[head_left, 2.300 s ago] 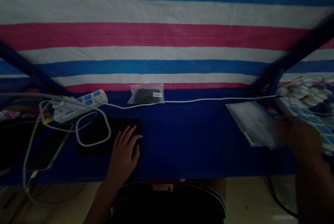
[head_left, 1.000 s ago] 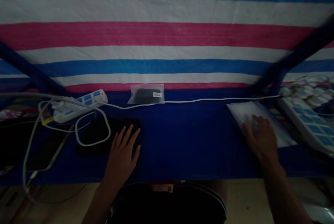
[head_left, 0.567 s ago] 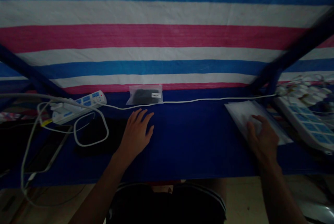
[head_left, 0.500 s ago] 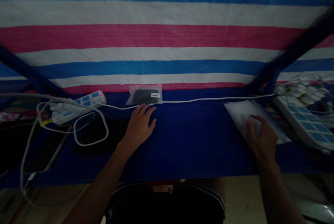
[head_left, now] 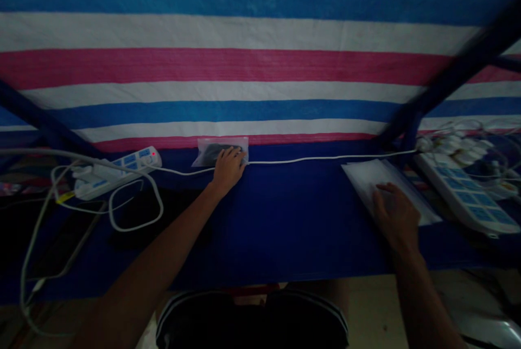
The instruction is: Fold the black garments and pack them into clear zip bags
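My left hand [head_left: 228, 171] reaches to the back of the blue surface, its fingers laid over the right part of a clear plastic bag [head_left: 201, 157]. A flat dark item [head_left: 211, 152] lies inside; what it is I cannot make out. These fingers are slightly spread and look open, resting on the bag rather than wrapped round it. On the right, my right hand [head_left: 398, 217] rests over a pile of clear, whitish plastic bags [head_left: 364, 173]. Its fingers are loosely bent, with a gap between thumb and forefinger and nothing visible in between.
A white power strip [head_left: 129, 166] with a red light stands at left, near looped white cables [head_left: 159, 197] and a phone [head_left: 67, 238]. Another power strip [head_left: 468, 191] with several plugs lies at right. A white cord [head_left: 301, 160] crosses the blue surface [head_left: 285, 219] before a striped sheet [head_left: 260, 67].
My left hand has moved forward, from just in front of the bag with the dark item to on top of it. My right hand stays over the pile of bags, with its forefinger a little more bent.
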Tool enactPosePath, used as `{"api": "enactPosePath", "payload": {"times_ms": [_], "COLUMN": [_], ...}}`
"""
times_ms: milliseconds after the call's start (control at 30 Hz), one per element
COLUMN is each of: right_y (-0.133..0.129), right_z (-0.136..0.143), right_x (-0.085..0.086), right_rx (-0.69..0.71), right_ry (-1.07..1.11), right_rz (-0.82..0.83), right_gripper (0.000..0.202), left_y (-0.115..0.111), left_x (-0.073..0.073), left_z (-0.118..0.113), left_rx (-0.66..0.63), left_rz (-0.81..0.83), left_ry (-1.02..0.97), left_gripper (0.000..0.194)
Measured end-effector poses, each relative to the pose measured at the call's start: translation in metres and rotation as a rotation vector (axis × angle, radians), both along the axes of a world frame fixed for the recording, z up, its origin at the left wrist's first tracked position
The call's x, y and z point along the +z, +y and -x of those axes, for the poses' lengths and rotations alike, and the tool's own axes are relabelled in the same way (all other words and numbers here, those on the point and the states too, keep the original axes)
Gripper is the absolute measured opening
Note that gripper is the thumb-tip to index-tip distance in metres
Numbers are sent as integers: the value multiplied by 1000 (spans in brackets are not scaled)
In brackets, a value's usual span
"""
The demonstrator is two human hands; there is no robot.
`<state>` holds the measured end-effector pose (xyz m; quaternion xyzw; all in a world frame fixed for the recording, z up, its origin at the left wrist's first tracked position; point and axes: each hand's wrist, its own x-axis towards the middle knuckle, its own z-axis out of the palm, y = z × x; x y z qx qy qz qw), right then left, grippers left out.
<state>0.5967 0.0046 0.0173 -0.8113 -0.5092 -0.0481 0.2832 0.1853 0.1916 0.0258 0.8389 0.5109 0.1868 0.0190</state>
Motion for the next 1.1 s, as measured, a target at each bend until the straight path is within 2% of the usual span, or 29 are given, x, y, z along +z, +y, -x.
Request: {"api": "enactPosePath", "payload": {"times_ms": [133,267,333,433,500,600,700,800,900,1000,1100], "right_y": [-1,-1,-2,-3,-3,-4,-5,-7,-9,-13,-17], "right_z": [-2,-1,0,0,-1,-2,0,4,6,9,22], "right_x": [-3,-1,0,1,0,-2,-1,3,8,10,11], "right_rx": [17,13,4,-12,-9,-11,-15,-8,2,-23,-12], "right_ry": [1,-2,-4,-5,-4,-6,-5,-15,-32,-39,-17], "right_rz": [-12,-16,-17,-18,-28,-51,-54,-62,-94,-162,-206], "right_gripper": [55,53,53,54,53,49,44,42,42,41,39], "left_y": [5,2,-12,-54,-93,-148,-183,-197,-199,-198,-200], "left_x": [14,37,49,57,52,29,8,1,4,9,11], "left_z": [3,2,-1,-8,-11,-7,7,24,35,33,21], "left_rx": [-38,-50,-72,-218,-349,-522,-572,-542,-503,-432,-259], "left_rz": [-19,-52,-90,-208,-217,-163,-50,61,85,11,-60], "left_ry": [-22,-61,-100,-217,-244,-238,-219,-231,-270,-300,-325], "left_gripper": [27,29,32,35,35,35,34,30,23,21,18]}}
